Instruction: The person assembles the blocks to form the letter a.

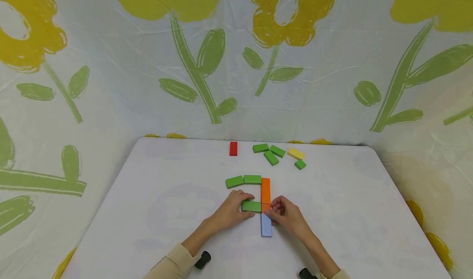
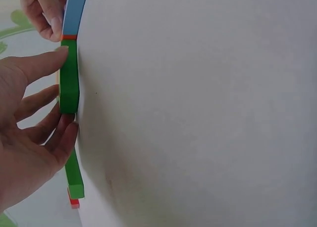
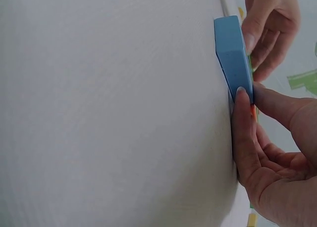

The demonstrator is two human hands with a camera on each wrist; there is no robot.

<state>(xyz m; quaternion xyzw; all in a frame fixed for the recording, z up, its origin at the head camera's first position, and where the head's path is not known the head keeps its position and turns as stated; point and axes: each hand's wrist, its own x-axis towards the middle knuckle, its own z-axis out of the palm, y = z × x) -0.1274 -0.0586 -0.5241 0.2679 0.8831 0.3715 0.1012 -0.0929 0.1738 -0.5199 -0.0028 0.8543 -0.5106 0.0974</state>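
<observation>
My left hand point(image 1: 233, 209) pinches a green block point(image 1: 252, 206) from both long sides, thumb on the near side and fingers on the far side. The green block's right end meets a column made of an orange block point(image 1: 265, 190), a short stretch of orange and a light blue block point(image 1: 266, 225). My right hand point(image 1: 288, 215) is at the column's right side. Its thumb lies over the seam between orange and blue, and its index fingertip point(image 3: 241, 94) presses the blue block's side. The remaining fingers are curled beside the column.
Two green blocks point(image 1: 253, 179) form a row running left from the column's top. Farther back lie a red block point(image 1: 233, 149), several loose green blocks point(image 1: 271, 158) and a yellow block point(image 1: 296, 154). A flower-patterned cloth point(image 1: 310, 90) hangs behind the white table point(image 1: 166, 246).
</observation>
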